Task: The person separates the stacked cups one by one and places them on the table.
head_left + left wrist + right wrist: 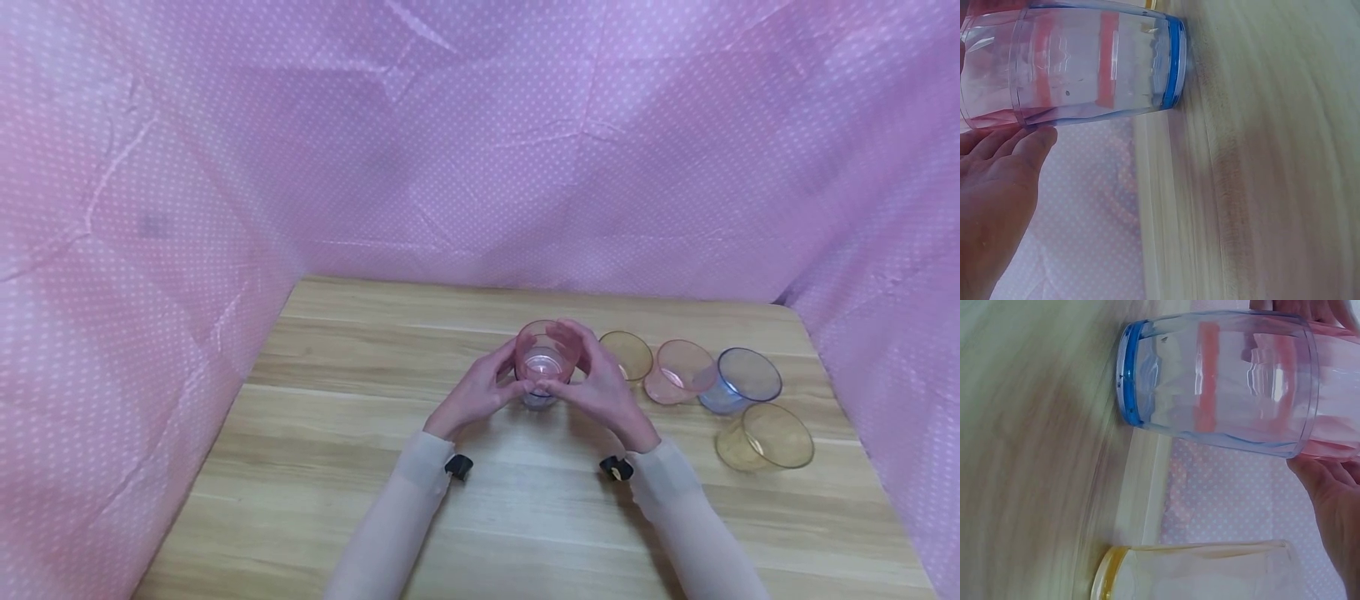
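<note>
Near the middle of the table, a clear pink cup sits nested inside a clear blue cup, whose blue-ringed base stands upright on the wood. Two pink bands show through the blue cup's wall in both wrist views. From the left side, my left hand grips the pink cup near its upper part. Opposite it, my right hand holds the same cup, the two thumbs close together at the front. Fingers at the back of the cup are partly hidden.
Right of the hands stand several more clear cups: a yellow one close beside the right hand, a pink one, a blue one, and another yellow one nearer the front. Pink dotted cloth surrounds the wooden table.
</note>
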`<action>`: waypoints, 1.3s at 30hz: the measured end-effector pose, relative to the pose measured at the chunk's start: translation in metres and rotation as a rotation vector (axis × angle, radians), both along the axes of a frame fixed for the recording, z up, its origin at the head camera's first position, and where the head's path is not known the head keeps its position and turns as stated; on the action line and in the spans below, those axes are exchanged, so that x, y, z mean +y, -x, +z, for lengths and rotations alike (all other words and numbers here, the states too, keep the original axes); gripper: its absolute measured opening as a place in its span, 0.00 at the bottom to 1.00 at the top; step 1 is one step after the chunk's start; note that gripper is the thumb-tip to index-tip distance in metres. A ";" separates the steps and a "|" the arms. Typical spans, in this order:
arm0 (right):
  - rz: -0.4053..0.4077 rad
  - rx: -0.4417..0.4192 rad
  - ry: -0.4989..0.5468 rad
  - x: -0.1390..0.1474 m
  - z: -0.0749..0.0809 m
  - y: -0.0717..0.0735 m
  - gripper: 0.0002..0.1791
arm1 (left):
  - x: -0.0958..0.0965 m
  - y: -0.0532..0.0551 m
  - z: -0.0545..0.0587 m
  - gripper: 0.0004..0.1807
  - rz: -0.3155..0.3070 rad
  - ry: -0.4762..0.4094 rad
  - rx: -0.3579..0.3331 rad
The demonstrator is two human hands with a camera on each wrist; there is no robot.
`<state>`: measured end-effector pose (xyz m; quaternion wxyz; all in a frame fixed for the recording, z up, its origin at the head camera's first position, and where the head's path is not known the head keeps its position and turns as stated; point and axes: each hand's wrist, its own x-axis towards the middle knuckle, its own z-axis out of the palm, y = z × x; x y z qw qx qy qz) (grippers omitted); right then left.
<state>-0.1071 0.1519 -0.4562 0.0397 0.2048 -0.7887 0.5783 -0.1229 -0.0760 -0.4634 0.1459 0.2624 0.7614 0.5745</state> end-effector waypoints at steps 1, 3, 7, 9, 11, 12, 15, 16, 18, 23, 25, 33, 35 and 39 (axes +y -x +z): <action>0.000 0.001 0.003 0.000 0.000 0.000 0.51 | 0.000 0.000 0.000 0.43 0.002 0.003 -0.002; -0.001 0.001 0.013 -0.001 0.000 -0.001 0.50 | 0.000 0.000 0.000 0.43 0.003 0.008 0.005; 0.005 -0.013 0.036 -0.001 0.001 -0.002 0.50 | 0.000 -0.001 0.000 0.44 0.001 0.002 0.011; 0.013 -0.031 0.045 -0.001 0.002 -0.002 0.50 | -0.001 -0.002 0.000 0.44 0.003 0.003 0.015; 0.024 -0.054 0.045 -0.001 0.004 -0.001 0.51 | -0.001 -0.002 0.000 0.44 0.007 0.004 0.016; 0.030 -0.066 0.037 -0.001 0.005 -0.001 0.51 | -0.001 -0.002 0.000 0.44 0.011 0.005 0.017; 0.046 -0.102 0.004 0.001 0.007 0.001 0.51 | -0.001 -0.002 0.000 0.44 0.020 0.008 0.014; 0.051 -0.108 -0.008 0.001 0.008 0.002 0.51 | -0.001 -0.002 0.000 0.44 0.021 0.004 0.010; 0.059 -0.110 -0.028 0.002 0.008 0.003 0.50 | 0.000 -0.002 -0.001 0.43 0.021 0.001 0.005; 0.066 -0.094 -0.028 0.003 0.009 0.005 0.49 | 0.001 -0.002 -0.004 0.42 0.015 -0.020 -0.001; 0.062 -0.085 -0.029 0.003 0.010 0.004 0.50 | 0.002 -0.001 -0.004 0.42 0.014 -0.025 0.001; 0.047 -0.103 -0.020 0.003 0.009 0.004 0.51 | 0.001 0.000 -0.006 0.43 0.006 -0.017 0.004; 0.049 -0.114 -0.009 0.003 0.008 0.004 0.50 | 0.001 0.000 -0.005 0.43 0.003 -0.019 0.000; 0.043 -0.123 0.001 0.004 0.007 0.005 0.50 | 0.001 0.000 -0.005 0.43 0.003 -0.026 -0.010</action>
